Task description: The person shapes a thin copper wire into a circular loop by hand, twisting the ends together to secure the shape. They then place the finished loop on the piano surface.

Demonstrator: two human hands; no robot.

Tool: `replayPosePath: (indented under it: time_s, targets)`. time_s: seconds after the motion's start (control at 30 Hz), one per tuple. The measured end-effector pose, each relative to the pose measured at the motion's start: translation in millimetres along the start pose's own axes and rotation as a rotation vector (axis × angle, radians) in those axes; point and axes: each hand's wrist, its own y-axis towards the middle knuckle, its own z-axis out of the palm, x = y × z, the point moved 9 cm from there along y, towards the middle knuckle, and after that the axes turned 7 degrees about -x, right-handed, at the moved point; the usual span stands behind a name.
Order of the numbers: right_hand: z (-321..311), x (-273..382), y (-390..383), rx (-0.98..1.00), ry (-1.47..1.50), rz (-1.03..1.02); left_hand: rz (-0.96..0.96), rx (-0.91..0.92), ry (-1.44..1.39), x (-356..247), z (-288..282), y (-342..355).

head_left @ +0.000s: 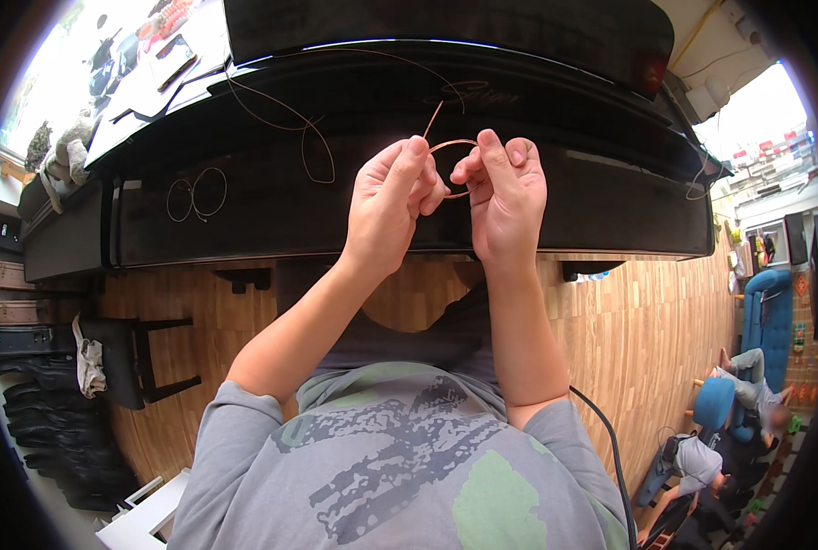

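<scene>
In front of me, above a black piano, I hold a coiled copper-coloured guitar string between both hands. My left hand is closed, with thumb and fingers pinching the coil's left side. One straight end of the string sticks up past that thumb. My right hand pinches the coil's right side between thumb and fingers. Fingertips hide parts of the ring. A thin loose string curves across the piano behind my hands. Further left, a small looped string lies on the black surface.
Papers and a dark phone-like object lie at the far left. A black stool with a pale cloth stands by several dark cases. At lower right, two people sit near a blue sofa; a black cable runs beside me.
</scene>
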Motion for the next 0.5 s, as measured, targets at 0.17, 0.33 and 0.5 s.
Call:
replayPosePath:
  time_s: [0.17,0.33,0.5]
  targets:
    - [-1.4,3.2,-3.3,0.076,-0.04,-0.07,-0.076,-0.096,0.096,7.1,-7.0,4.1]
    - [5.2,6.9,-7.0,0.123,-0.125,-0.083,-0.232,-0.21,0.068,19.1,-7.3,3.5]
    - [-7.4,4.7,0.6,0.075,-0.325,-0.112,-0.106,-0.217,0.12,3.5,-21.7,13.0]
